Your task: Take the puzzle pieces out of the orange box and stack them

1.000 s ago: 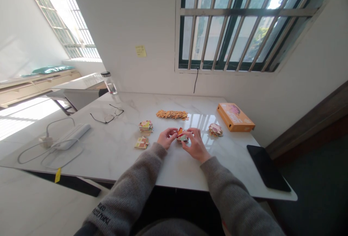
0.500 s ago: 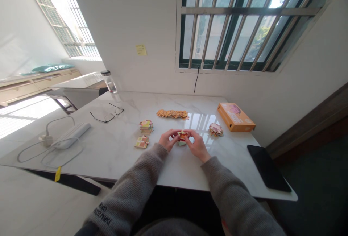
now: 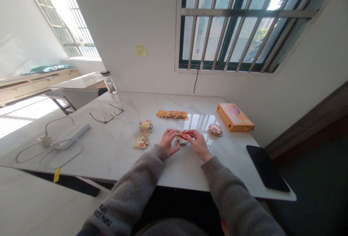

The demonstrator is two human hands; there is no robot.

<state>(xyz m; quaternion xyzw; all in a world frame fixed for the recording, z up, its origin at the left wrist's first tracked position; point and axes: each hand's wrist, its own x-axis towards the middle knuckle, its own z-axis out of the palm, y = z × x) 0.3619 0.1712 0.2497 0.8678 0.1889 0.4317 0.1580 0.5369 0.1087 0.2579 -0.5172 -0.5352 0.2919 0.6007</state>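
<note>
Eyeglasses (image 3: 110, 115) and a bottle (image 3: 109, 82) sit left beyond the left hand (image 3: 169, 141); a black tablet (image 3: 268, 169) lies right of the right hand (image 3: 199, 146).

Left hand (image 3: 169, 142) near right hand (image 3: 200, 146), fingers (image 3: 193, 133) curled inward.

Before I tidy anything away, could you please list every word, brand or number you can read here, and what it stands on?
None reads clearly enough to quote.
Yellow sticky note on the wall: lines of writing, too small.
Orange box: pale lettering on top, too blurred.
Grey left sleeve: dark lettering, too blurred.
</note>
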